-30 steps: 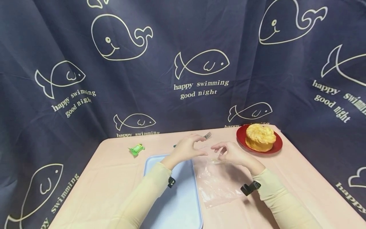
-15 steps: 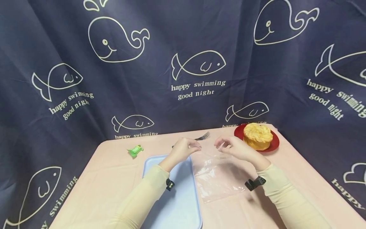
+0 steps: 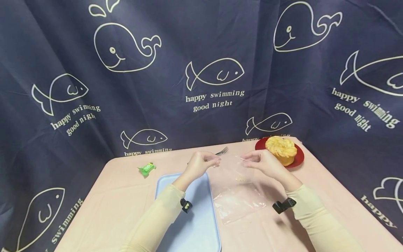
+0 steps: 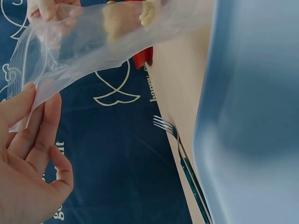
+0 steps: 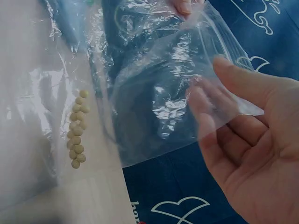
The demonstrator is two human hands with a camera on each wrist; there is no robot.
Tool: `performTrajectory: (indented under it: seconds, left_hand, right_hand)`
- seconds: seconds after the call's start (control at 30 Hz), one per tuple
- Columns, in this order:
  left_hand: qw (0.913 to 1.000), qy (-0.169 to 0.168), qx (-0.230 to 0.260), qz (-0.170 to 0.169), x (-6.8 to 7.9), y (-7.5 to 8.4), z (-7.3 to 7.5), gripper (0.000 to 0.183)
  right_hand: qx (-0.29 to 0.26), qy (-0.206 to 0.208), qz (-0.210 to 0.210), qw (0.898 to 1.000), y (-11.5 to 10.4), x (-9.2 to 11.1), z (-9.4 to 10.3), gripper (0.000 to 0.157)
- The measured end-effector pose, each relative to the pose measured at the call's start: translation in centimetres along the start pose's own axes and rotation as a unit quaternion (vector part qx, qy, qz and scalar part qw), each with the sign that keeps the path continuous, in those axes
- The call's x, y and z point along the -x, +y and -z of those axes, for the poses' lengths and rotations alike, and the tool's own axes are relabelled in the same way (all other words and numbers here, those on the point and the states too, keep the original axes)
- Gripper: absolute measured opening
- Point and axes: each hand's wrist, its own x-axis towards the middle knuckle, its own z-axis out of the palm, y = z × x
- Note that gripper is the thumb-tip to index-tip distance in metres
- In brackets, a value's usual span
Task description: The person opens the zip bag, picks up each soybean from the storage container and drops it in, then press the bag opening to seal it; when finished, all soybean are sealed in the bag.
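Note:
A clear plastic zip bag [image 3: 237,201] hangs between both hands, its lower part towards the table. Thumb and fingers of my left hand [image 3: 199,165] pinch one top corner near the zip strip. At the other side of the opening, my right hand [image 3: 267,167] pinches the edge, with its thumb on one face and fingers behind the film. Inside the bag, several small round yellowish tablets [image 5: 76,133] lie clustered in a line, seen through the film in the right wrist view. A blue tray [image 3: 192,220] lies below and left of the bag.
Behind my left hand lies a fork [image 3: 223,151] with a dark green handle. A red plate [image 3: 299,159] bearing a round golden bread [image 3: 281,150] stands at the back right. A green-wrapped candy [image 3: 147,168] is on the pink tablecloth [image 3: 122,196], left of the tray.
My left hand has gone from spread fingers to a pinch on the bag's corner. The bag's top has risen between the hands, and my right fingers have drawn together on its edge.

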Motion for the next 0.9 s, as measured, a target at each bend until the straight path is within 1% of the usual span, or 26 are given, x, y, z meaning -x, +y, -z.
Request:
performTrajectory:
  seconds: [0.07, 0.13, 0.23, 0.33, 0.4, 0.5, 0.6, 0.7, 0.8, 0.83, 0.9]
  left_hand:
    - [0.9999, 0.001, 0.011, -0.004, -0.1, 0.1, 0.1, 0.016]
    - [0.9998, 0.002, 0.017, -0.009, -0.1, 0.2, 0.3, 0.015]
    - [0.9998, -0.001, 0.020, -0.010, -0.2, 0.2, 0.5, 0.012]
    - [0.9998, -0.012, 0.016, -0.009, -0.3, 0.2, 0.8, 0.011]
    - [0.9998, -0.019, 0.005, -0.008, -0.5, 0.0, 1.2, 0.011]
    - [0.9992, -0.026, -0.029, -0.012, -0.9, 0.1, 1.8, 0.016]
    - [0.9971, -0.042, -0.058, -0.029, -1.9, 1.4, 1.9, 0.029]
    - [0.9910, -0.082, -0.083, -0.066, -3.3, 3.4, 1.2, 0.037]
    - [0.9800, -0.119, -0.127, -0.096, -4.6, 4.9, -0.2, 0.032]
    - [0.9767, -0.126, -0.141, -0.100, -4.8, 5.4, -0.6, 0.028]
    - [0.9730, -0.128, -0.165, -0.098, -5.1, 6.0, -1.4, 0.020]
  right_hand:
    - [0.003, 0.022, -0.010, 1.000, -0.3, 0.0, 0.2, 0.025]
    - [-0.014, 0.033, -0.019, 0.999, -0.5, 0.0, 0.5, 0.020]
    - [-0.056, 0.038, -0.031, 0.997, -0.6, 0.0, 0.9, 0.020]
    - [-0.087, 0.041, -0.039, 0.995, -0.6, 0.0, 1.0, 0.021]
    - [-0.094, 0.046, -0.037, 0.994, -0.6, -0.1, 0.9, 0.022]
    - [-0.099, 0.050, -0.029, 0.993, -0.8, -0.4, 0.6, 0.022]
    - [-0.082, 0.058, -0.025, 0.995, -1.1, -0.5, 0.4, 0.021]
    - [-0.073, 0.065, -0.027, 0.995, -1.3, -0.5, 0.3, 0.019]
    - [-0.077, 0.060, -0.028, 0.995, -1.4, -0.5, 0.0, 0.019]
    - [-0.082, 0.057, -0.028, 0.995, -1.4, -0.5, -0.1, 0.019]
    - [-0.093, 0.052, -0.027, 0.994, -1.4, -0.5, -0.4, 0.018]
